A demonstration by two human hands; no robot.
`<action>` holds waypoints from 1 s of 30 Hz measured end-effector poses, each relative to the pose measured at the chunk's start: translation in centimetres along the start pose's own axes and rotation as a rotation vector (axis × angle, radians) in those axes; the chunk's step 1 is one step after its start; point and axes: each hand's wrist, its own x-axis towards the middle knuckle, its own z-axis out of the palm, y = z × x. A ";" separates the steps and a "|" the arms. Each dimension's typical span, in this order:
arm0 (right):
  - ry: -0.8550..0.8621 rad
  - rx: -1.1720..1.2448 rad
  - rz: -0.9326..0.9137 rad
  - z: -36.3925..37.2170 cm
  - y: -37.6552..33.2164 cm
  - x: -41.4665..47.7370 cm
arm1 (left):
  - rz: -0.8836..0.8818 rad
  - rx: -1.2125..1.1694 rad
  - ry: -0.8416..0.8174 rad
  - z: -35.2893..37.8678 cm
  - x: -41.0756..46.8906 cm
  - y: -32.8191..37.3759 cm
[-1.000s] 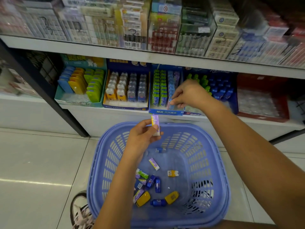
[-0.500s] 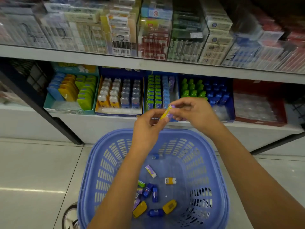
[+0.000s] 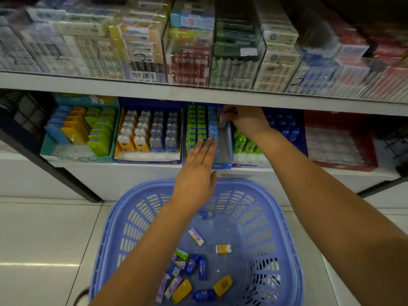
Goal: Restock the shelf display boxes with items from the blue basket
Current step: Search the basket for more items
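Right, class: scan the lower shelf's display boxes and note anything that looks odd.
The red display box at the far right looks odd: only a clear insert shows, no products. In the middle box, the lane where the right hand holds a purple pack is nearly bare.

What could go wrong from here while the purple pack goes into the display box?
1. The right-hand grip pinches the purple pack by the fingertips, deep under the upper shelf; it might slip and land flat in the bare lane.
2. The left-hand grip, fingers straight, reaches the front of the blue packs; a push could topple the row.
3. The right forearm passes over the green bottles; it may knock them.
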 end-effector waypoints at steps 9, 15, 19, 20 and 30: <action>-0.075 -0.157 0.012 0.1 -0.1 1.4 | -0.007 -0.039 -0.029 -0.1 0.2 0.0; -0.059 -0.308 -0.012 -0.4 -1.4 0.1 | 0.000 -0.313 0.246 -1.6 -2.4 0.4; 0.017 -0.256 -0.049 0.3 -1.2 -6.2 | -0.267 -0.311 0.136 1.2 -5.6 -2.8; -0.091 -0.233 -0.044 1.2 -0.8 -8.3 | -0.348 -0.249 -0.019 2.6 -6.5 -3.8; -0.677 -0.228 0.364 19.5 11.8 -17.4 | -0.582 0.020 -0.810 12.4 -15.0 -10.8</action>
